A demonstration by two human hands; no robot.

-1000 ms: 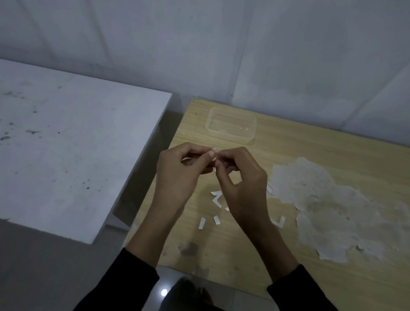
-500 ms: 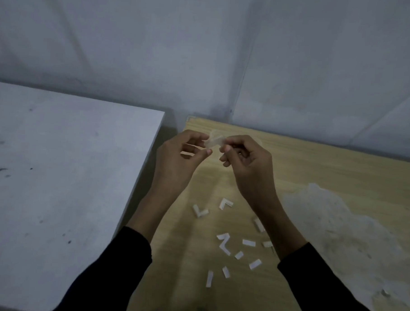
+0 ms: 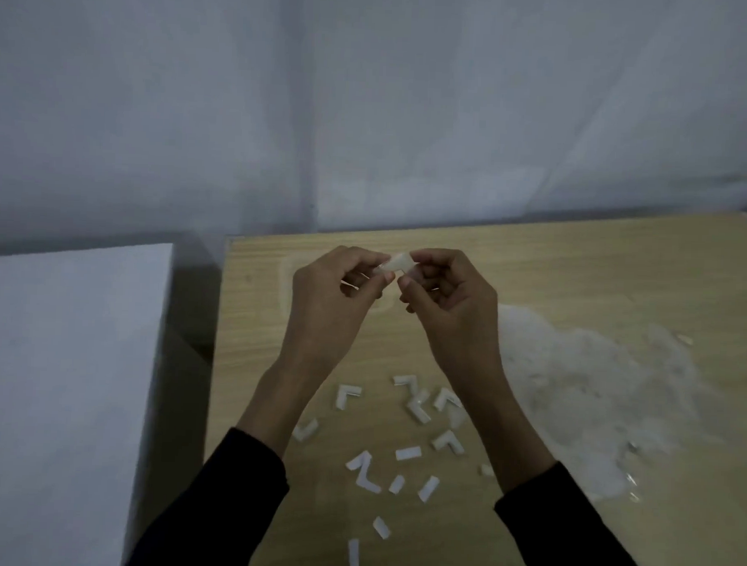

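Observation:
Both hands are raised above the wooden table. My left hand and my right hand meet at their fingertips and pinch one small white piece between them, each on one end. The other fingers of both hands are curled inward. Below the hands, several small white pieces lie scattered on the wood, some straight strips, some bent into L shapes. A clear plastic container stands on the table behind my hands and is mostly hidden by them.
A white patch of torn-off surface covers the table to the right of my hands. A white table stands to the left, with a dark gap between the two tables. A pale wall rises behind both.
The view has tilted up and the hands now sit higher over the table, over the container. The white piece between the fingertips shows more than a second ago.

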